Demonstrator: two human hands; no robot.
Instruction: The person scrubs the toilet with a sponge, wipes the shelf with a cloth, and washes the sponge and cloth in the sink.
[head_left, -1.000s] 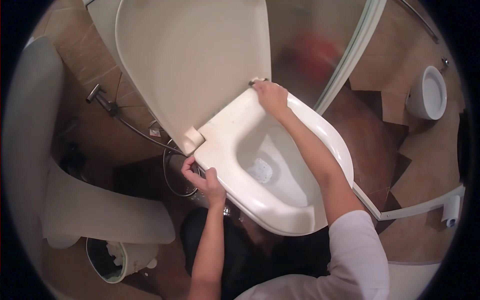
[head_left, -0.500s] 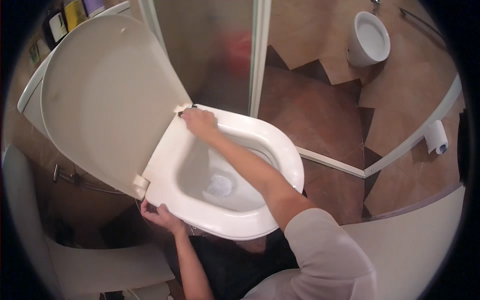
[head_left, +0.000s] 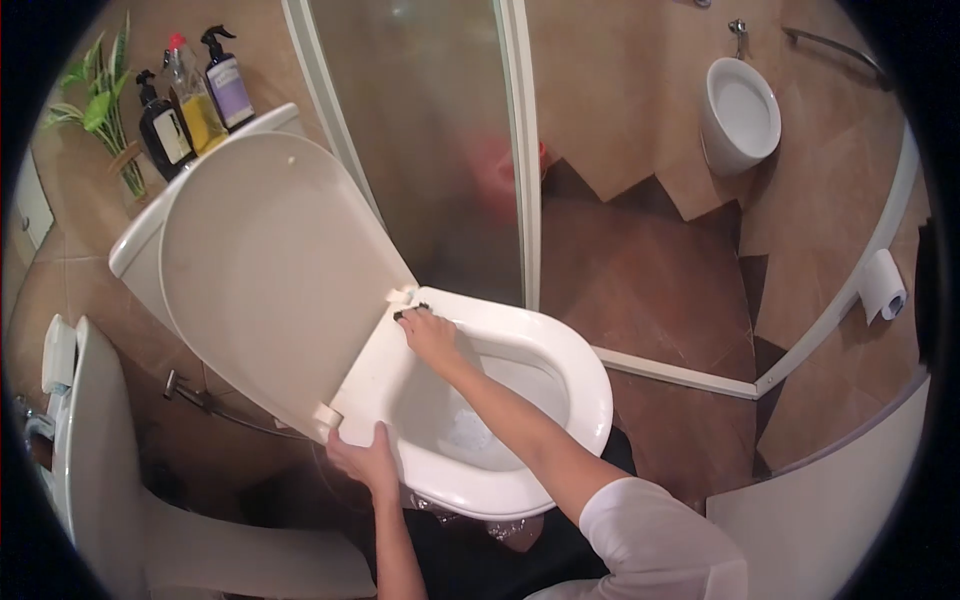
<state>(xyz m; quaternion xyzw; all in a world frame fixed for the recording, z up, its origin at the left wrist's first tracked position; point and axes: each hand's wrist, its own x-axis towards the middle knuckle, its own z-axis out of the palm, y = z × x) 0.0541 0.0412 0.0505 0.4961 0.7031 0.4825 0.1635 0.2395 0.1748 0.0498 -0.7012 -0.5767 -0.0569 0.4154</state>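
Note:
A white toilet seat (head_left: 500, 505) lies over the toilet bowl (head_left: 515, 400), its lid (head_left: 265, 270) raised and leaning back against the cistern. At the seat's back left corner, beside the near hinge (head_left: 327, 415), my left hand (head_left: 368, 462) grips the edge, thumb on top and other fingers partly hidden. My right arm reaches across the bowl. Near the far hinge (head_left: 400, 296), my right hand (head_left: 432, 338) has its fingers closed around a small black object (head_left: 412, 312), mostly covered, on the seat's back. Its kind I cannot make out.
Several bottles (head_left: 228, 90) and a green plant (head_left: 100, 105) stand on or behind the cistern (head_left: 140, 245). A hand sprayer (head_left: 190, 393) hangs at left, above a basin (head_left: 105, 450). A glass shower door (head_left: 440, 150), urinal (head_left: 740, 115) and paper roll (head_left: 882, 285) are farther off.
The camera view has tilted up, so the bottles and plant show fully. My left hand has come up onto the seat's edge. My right hand has shifted slightly forward from the far hinge.

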